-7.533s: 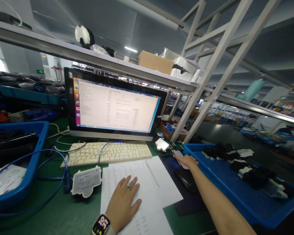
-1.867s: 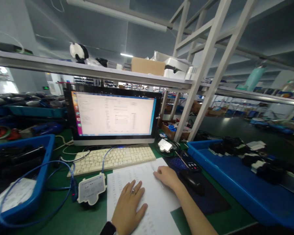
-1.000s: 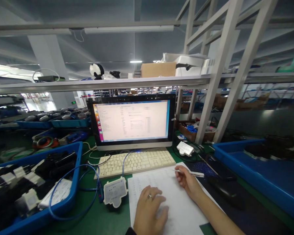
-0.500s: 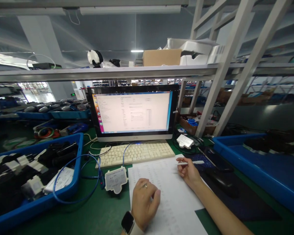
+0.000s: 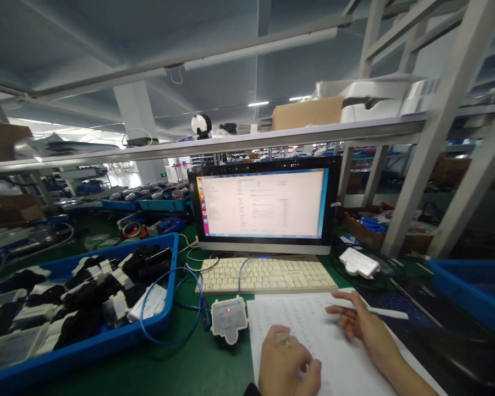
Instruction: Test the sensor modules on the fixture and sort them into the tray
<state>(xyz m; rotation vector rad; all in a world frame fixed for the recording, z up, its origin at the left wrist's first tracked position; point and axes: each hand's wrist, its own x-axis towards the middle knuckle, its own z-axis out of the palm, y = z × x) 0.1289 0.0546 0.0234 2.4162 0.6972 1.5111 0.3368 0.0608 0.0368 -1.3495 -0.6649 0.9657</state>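
My right hand (image 5: 361,324) pinches a white pen (image 5: 385,313) lying across the fingers above the printed paper sheets (image 5: 284,313). Curled into a loose fist, my left hand (image 5: 289,360) rests at the lower part of the sheets, slightly blurred. Just left of the paper lies a small white device (image 5: 230,319) with a red light lit on its face and a blue cable (image 5: 165,342) beside it. Behind the paper are a cream keyboard (image 5: 268,275) and a lit monitor (image 5: 264,206) showing a form-like page.
On the left, a blue bin (image 5: 107,357) holds several black and white parts. Another blue bin (image 5: 470,275) stands at the right edge. A second white device (image 5: 358,263) lies right of the keyboard. Above the monitor runs a shelf (image 5: 239,144) carrying a cardboard box (image 5: 307,114).
The view has swung left, so everything sits further right and lower. A red light now shows on the small white device. Both hands stay over the paper, the pen still in the right.
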